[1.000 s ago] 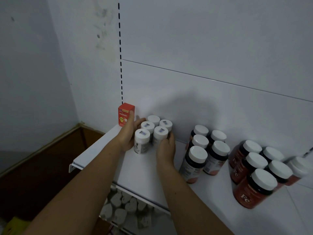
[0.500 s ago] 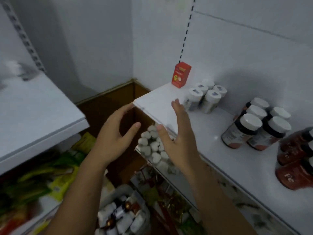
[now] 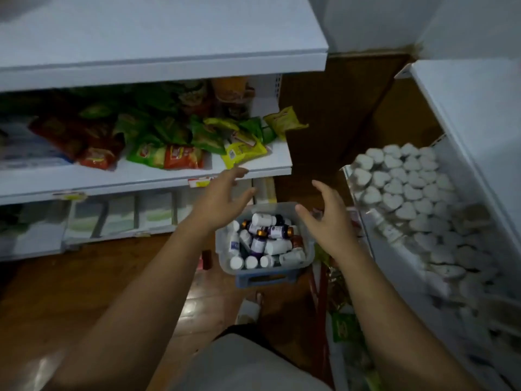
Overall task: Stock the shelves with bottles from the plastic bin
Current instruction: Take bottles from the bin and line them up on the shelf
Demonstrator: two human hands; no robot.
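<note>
Since earlier frame, both hands being lowered away from white shelf (image 3: 462, 114) toward plastic bin (image 3: 309, 251) on floor. Left hand (image 3: 222, 198) being held over bin's far-left rim, right hand (image 3: 328, 221) over bin's right rim; fingers being spread wide, nothing being gripped. Pill bottles (image 3: 265, 238) being kept heaped loose inside bin. Judged light, rigid, smooth, prone to rolling; best being gripped round body below cap.

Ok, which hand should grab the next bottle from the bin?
Probably the right. The right hand is open, over the plastic bin edge beside the bottles; the left hand, also open, points beyond toward the shelf.
</note>
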